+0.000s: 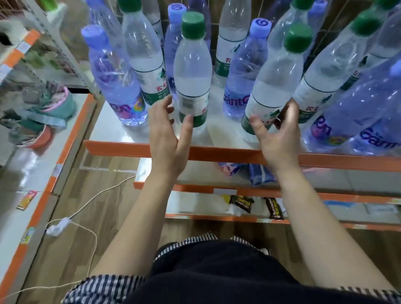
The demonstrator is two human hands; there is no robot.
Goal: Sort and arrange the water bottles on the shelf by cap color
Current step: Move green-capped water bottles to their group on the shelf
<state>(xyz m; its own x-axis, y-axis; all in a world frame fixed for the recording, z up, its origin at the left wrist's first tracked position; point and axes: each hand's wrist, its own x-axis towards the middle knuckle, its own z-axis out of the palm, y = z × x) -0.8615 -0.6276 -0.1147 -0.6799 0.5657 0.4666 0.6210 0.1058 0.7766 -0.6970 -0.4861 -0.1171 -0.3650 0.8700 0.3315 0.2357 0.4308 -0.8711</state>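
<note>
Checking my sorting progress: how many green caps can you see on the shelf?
6 green caps: top left, front centre, right of centre, farther right, two cut off at the top edge. More may lie out of frame.

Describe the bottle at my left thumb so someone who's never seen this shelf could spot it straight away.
On the uppermost orange-edged shelf, look at the front, left of centre, where the left hand reaches. The green-capped bottle there is clear, with a white-and-green label and its barcode facing out. The purple-tinted bottle on its left and the one on its right have blue caps.
</note>
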